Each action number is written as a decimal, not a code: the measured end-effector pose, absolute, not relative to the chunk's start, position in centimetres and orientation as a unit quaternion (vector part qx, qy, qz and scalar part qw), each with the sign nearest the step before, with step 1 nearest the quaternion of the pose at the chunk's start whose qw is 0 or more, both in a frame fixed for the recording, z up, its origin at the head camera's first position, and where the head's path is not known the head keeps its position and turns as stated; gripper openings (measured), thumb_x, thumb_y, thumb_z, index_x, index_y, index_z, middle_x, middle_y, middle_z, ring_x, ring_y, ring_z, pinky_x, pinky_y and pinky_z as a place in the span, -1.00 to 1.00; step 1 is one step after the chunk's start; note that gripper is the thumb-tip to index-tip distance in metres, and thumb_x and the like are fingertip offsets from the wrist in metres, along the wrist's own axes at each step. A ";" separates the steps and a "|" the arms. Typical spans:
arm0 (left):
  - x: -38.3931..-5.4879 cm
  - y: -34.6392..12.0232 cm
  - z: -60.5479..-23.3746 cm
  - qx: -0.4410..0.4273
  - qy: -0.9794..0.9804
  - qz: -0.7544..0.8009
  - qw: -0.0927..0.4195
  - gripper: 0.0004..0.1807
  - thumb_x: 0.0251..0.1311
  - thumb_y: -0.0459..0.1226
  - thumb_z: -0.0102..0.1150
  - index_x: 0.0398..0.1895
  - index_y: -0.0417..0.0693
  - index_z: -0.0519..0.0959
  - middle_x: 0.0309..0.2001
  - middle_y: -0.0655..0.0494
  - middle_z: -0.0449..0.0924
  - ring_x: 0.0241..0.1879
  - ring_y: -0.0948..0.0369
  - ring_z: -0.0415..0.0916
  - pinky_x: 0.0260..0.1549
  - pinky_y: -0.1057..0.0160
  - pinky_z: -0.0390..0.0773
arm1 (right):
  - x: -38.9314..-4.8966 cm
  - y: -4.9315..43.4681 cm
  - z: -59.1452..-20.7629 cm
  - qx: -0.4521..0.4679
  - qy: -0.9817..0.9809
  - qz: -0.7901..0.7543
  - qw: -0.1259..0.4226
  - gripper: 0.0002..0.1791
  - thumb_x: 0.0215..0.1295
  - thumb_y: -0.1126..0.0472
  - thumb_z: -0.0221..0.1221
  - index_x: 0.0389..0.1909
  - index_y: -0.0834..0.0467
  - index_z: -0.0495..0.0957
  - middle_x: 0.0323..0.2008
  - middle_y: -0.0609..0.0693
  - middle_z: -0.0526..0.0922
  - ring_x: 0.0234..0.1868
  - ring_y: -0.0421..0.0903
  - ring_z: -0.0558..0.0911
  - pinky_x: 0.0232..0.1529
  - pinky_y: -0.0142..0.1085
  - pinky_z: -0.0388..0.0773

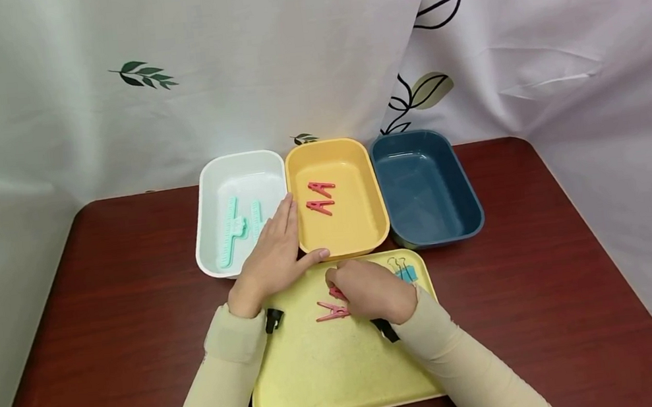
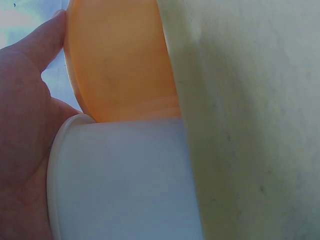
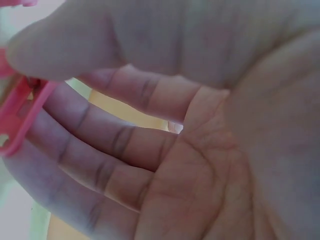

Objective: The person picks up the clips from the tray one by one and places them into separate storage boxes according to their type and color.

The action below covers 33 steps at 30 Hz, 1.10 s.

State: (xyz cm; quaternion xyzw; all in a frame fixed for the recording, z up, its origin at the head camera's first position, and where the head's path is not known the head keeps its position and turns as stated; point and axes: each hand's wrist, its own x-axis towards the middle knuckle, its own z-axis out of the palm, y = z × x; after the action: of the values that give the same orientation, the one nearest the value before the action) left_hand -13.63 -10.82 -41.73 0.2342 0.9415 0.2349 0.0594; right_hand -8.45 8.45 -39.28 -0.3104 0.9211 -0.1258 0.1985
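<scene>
My right hand (image 1: pixel 371 291) is over the upper part of the yellow tray (image 1: pixel 344 374), pinching a red clothespin (image 3: pixel 22 110) between thumb and fingers. A pink clothespin (image 1: pixel 331 311) lies on the tray right beside that hand, its far end overlapped by the fingers. With fingers straight, my left hand (image 1: pixel 274 255) rests on the near rims of the white bin (image 1: pixel 204 176) and the orange-yellow bin (image 1: pixel 373 225), thumb spread toward the right. Two red clothespins (image 1: pixel 320 207) lie inside the orange-yellow bin.
Mint-green ruler-like clips (image 1: pixel 230 240) lie in the white bin, one partly behind my left hand. A dark blue bin (image 1: pixel 427 199) stands at the right of the row. Blue binder clips (image 1: pixel 406 274) sit in the tray's far right corner. A curtain (image 1: pixel 286 55) hangs behind the table.
</scene>
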 end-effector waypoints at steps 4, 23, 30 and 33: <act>-13.6 -10.8 -41.7 0.234 0.941 0.237 0.060 0.19 0.31 0.26 0.11 0.59 -0.34 -0.26 0.62 -0.11 -0.41 0.59 0.06 -0.38 0.49 -0.06 -0.11 | -8.4 8.5 -39.4 -0.312 0.922 -0.129 0.192 -0.80 0.17 0.44 0.30 -0.43 0.09 0.53 -0.53 -0.09 0.37 -0.53 -0.17 0.38 -0.47 -0.34 0.35; -13.6 -10.9 -41.7 0.237 0.940 0.238 0.057 0.18 0.31 0.25 0.11 0.58 -0.36 -0.24 0.62 -0.13 -0.41 0.59 0.05 -0.38 0.49 -0.07 -0.10 | -8.4 8.5 -39.2 -0.322 0.920 -0.136 0.178 -0.78 0.12 0.49 0.29 -0.46 0.10 0.53 -0.50 -0.09 0.36 -0.54 -0.16 0.36 -0.46 -0.35 0.33; -13.7 -10.9 -41.9 0.236 0.940 0.239 0.058 0.19 0.31 0.26 0.11 0.58 -0.35 -0.25 0.62 -0.12 -0.41 0.59 0.05 -0.37 0.49 -0.07 -0.10 | -8.3 8.6 -38.9 -0.319 0.921 -0.140 0.176 -0.79 0.12 0.48 0.28 -0.45 0.11 0.53 -0.49 -0.10 0.37 -0.51 -0.15 0.38 -0.44 -0.34 0.36; -13.7 -10.9 -41.9 0.234 0.940 0.240 0.061 0.19 0.31 0.26 0.11 0.59 -0.34 -0.26 0.62 -0.11 -0.41 0.59 0.05 -0.38 0.49 -0.07 -0.11 | -8.3 8.6 -38.8 -0.321 0.921 -0.137 0.175 -0.80 0.12 0.48 0.29 -0.44 0.12 0.54 -0.49 -0.10 0.37 -0.50 -0.15 0.39 -0.42 -0.34 0.37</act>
State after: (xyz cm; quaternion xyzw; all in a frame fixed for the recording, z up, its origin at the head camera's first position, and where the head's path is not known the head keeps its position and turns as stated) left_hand -13.67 -10.90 -41.87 0.2341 0.9402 0.2400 0.0606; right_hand -8.31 8.59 -38.75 -0.3205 0.9207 -0.1373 0.1752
